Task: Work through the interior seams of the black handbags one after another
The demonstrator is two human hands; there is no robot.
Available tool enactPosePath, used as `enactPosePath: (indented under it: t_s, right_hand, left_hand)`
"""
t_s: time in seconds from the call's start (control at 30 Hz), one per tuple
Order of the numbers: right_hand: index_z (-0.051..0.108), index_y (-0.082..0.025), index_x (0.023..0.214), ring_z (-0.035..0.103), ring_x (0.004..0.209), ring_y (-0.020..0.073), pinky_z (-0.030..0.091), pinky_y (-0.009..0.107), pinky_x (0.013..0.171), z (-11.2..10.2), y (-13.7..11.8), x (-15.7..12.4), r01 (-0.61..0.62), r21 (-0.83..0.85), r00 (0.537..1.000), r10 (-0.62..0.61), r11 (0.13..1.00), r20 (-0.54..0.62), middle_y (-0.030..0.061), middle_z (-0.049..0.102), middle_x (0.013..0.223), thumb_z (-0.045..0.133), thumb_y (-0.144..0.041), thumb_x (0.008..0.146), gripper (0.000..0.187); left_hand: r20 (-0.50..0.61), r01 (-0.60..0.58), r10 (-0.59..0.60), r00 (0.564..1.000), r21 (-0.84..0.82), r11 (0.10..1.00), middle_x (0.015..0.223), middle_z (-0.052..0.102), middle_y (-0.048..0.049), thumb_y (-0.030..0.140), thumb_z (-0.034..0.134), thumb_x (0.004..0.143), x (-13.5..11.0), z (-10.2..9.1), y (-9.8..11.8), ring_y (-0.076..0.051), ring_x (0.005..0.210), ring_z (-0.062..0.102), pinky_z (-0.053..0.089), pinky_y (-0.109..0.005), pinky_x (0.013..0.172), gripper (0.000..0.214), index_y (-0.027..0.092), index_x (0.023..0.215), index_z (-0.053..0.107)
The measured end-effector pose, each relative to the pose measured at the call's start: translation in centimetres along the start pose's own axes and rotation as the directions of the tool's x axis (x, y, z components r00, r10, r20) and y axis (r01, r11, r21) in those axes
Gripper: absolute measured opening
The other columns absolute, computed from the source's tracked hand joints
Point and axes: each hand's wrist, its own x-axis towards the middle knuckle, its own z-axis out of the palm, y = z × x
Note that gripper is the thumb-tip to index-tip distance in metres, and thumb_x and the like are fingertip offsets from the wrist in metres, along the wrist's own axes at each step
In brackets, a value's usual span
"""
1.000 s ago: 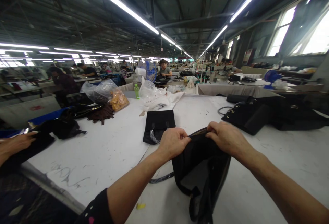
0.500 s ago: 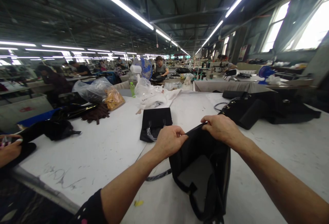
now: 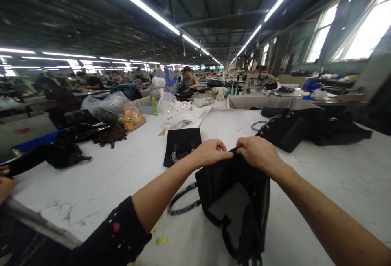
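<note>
A black handbag [image 3: 203,190] stands gaping in front of me on the white table [image 3: 119,188], its dark grey inside showing. My left hand [image 3: 213,152] pinches the bag's far rim. Close beside it, my right hand [image 3: 256,152] grips the same rim, fingers curled over the edge. A loop handle in clear wrap [image 3: 184,211] sticks out from the bag's left side. Beyond my left hand lies a second black bag [image 3: 183,139], flat, with its wrapped handles partly hidden by my wrist.
More black bags [image 3: 293,133] are piled at the right. White plastic bags [image 3: 180,113], a green bottle [image 3: 154,106] and an orange bundle [image 3: 132,118] lie toward the back. At far left, another person's hand [image 3: 6,186] holds black material [image 3: 58,154]. A yellow scrap [image 3: 161,240] lies nearby.
My left hand has slid right along the rim, closer to my right hand. More of the wrapped handle at the bag's left now shows. The view has shifted slightly.
</note>
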Motion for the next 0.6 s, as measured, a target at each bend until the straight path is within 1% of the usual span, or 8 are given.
enactPosePath:
  t_s: [0.07,0.13,0.23,0.3,0.33,0.47,0.53,0.6]
  right_hand:
    - [0.069,-0.026,0.093,0.061,0.085,0.0208,0.038,0.028,0.066,0.0,0.0,-0.3,0.002,-0.005,1.000,-0.002,1.000,-0.013,0.0066,0.066,0.087,0.051,-0.033,0.086,0.021]
    - [0.068,-0.027,0.100,0.061,0.085,0.0201,0.038,0.028,0.067,-0.1,0.1,-0.9,0.004,-0.004,0.999,-0.004,1.000,-0.035,0.0067,0.064,0.089,0.051,-0.032,0.086,0.022]
    - [0.063,-0.028,0.111,0.060,0.084,0.0187,0.038,0.027,0.067,-0.1,0.6,-2.0,0.022,0.048,0.995,-0.017,0.999,-0.097,0.0052,0.061,0.093,0.054,-0.028,0.085,0.028]
    - [0.062,-0.029,0.109,0.059,0.083,0.0175,0.038,0.026,0.068,0.0,0.9,-2.7,0.040,0.106,0.992,-0.027,0.994,-0.124,0.0034,0.059,0.090,0.055,-0.027,0.084,0.027]
    - [0.063,-0.028,0.107,0.058,0.082,0.0170,0.037,0.026,0.068,0.1,1.0,-3.0,0.052,0.136,0.991,-0.034,0.989,-0.127,0.0026,0.058,0.088,0.056,-0.026,0.084,0.024]
    - [0.065,-0.028,0.097,0.057,0.078,0.0165,0.036,0.025,0.067,0.3,1.0,-3.2,0.069,0.187,0.992,-0.048,0.980,-0.116,0.0020,0.057,0.083,0.055,-0.024,0.083,0.018]
    - [0.066,-0.028,0.096,0.056,0.078,0.0170,0.036,0.026,0.067,0.3,0.7,-3.0,0.074,0.167,0.991,-0.054,0.983,-0.119,0.0029,0.058,0.084,0.055,-0.024,0.083,0.018]
    - [0.068,-0.027,0.096,0.056,0.081,0.0181,0.036,0.027,0.068,0.1,0.4,-2.6,0.100,0.131,0.990,-0.086,0.986,-0.113,0.0038,0.061,0.084,0.056,-0.025,0.083,0.018]
  left_hand:
    - [-0.015,0.000,-0.001,1.000,-0.019,1.000,0.060,0.061,0.0005,0.045,0.062,0.069,0.9,0.5,0.2,-0.012,0.054,0.050,0.033,-0.022,0.048,0.031,0.016,0.077,0.071]
    - [-0.047,-0.011,0.013,0.999,0.046,0.999,0.058,0.062,-0.0004,0.039,0.057,0.073,1.0,0.9,0.7,-0.012,0.053,0.051,0.034,-0.022,0.050,0.026,0.017,0.069,0.071]
    - [-0.123,-0.074,0.105,0.987,0.232,0.970,0.055,0.062,-0.0019,0.031,0.054,0.074,-0.4,1.0,1.5,-0.013,0.054,0.051,0.033,-0.024,0.052,0.024,0.017,0.060,0.068]
    - [-0.146,-0.091,0.141,0.979,0.304,0.948,0.055,0.062,-0.0027,0.029,0.053,0.073,-1.6,0.9,1.7,-0.014,0.055,0.052,0.033,-0.025,0.053,0.023,0.017,0.059,0.067]
    - [-0.163,-0.073,0.129,0.978,0.312,0.947,0.055,0.062,-0.0028,0.029,0.053,0.073,-2.2,0.8,1.6,-0.015,0.055,0.052,0.034,-0.025,0.053,0.023,0.017,0.059,0.067]
    - [-0.229,0.040,0.017,0.973,0.241,0.970,0.058,0.062,-0.0022,0.030,0.054,0.072,-3.2,0.8,0.6,-0.015,0.057,0.053,0.034,-0.024,0.052,0.021,0.017,0.062,0.068]
    - [-0.230,0.030,0.014,0.973,0.190,0.981,0.062,0.064,-0.0018,0.030,0.054,0.073,-3.2,0.8,0.1,-0.015,0.059,0.054,0.035,-0.023,0.052,0.020,0.017,0.067,0.069]
    - [-0.202,-0.011,0.037,0.979,0.129,0.992,0.069,0.066,-0.0013,0.031,0.055,0.073,-2.8,0.7,-0.1,-0.014,0.061,0.055,0.037,-0.022,0.053,0.022,0.018,0.078,0.072]
